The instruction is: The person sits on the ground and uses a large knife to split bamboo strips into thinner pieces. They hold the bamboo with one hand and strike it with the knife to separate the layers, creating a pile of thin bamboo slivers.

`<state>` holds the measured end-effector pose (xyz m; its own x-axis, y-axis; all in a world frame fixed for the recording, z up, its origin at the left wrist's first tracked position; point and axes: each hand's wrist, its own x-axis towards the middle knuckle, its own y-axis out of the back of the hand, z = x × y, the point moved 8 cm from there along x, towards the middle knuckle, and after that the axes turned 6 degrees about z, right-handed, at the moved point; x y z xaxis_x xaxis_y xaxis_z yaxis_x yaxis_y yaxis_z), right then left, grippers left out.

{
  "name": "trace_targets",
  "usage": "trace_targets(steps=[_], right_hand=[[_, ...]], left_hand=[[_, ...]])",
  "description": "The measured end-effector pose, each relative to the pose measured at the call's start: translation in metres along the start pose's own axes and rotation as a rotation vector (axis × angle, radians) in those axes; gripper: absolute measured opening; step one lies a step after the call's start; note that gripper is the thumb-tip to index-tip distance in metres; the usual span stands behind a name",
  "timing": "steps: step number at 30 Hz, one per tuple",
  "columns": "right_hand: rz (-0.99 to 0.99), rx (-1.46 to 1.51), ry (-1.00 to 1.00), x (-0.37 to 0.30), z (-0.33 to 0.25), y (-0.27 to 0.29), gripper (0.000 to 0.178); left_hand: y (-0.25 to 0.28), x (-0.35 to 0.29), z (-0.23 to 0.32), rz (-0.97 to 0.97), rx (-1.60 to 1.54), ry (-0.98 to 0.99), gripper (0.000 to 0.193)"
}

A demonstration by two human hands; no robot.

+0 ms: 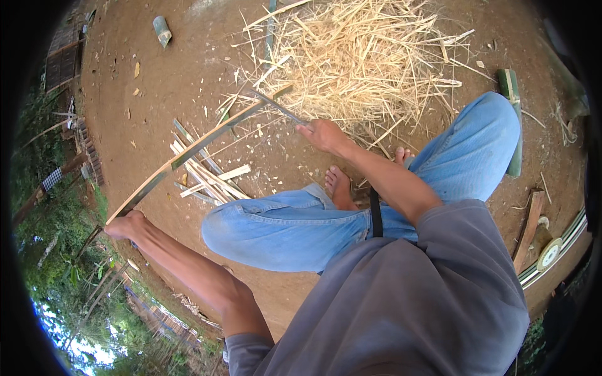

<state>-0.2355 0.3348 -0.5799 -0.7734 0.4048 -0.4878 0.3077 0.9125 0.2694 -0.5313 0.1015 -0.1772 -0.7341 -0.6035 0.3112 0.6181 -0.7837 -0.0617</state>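
The left hand [125,224] is closed around the near-left end of 1 long bamboo strip [199,149], which slants up toward the far right. The right hand [321,135] grips a knife [276,106] whose blade crosses the strip near its far end; whether the edge bites cannot be told. The step in hand looks like shaving the strip, beside a pile of bamboo shavings [364,56]. The next move seems to call for a firm left grip and a shallow, steady blade angle along the strip.
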Motion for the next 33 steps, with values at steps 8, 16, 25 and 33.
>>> trace_targets(steps=[8, 16, 25, 33], right_hand=[[-0.018, -0.028, -0.027, 0.009, 0.034, 0.015, 0.060], [0.042, 0.017, -0.100, 0.023, 0.054, 0.028, 0.060], [0.003, -0.094, -0.199, 0.006, 0.085, 0.044, 0.051], [-0.004, -0.171, 0.090, -0.032, -0.016, 0.043, 0.055]], left_hand=[[-0.004, -0.022, -0.001, -0.015, 0.037, -0.024, 0.040], [-0.001, 0.006, 0.003, 0.023, 0.040, -0.010, 0.044], [0.013, -0.030, 0.012, 0.032, 0.088, -0.014, 0.047], [0.013, -0.052, 0.016, 0.100, 0.156, 0.147, 0.068]])
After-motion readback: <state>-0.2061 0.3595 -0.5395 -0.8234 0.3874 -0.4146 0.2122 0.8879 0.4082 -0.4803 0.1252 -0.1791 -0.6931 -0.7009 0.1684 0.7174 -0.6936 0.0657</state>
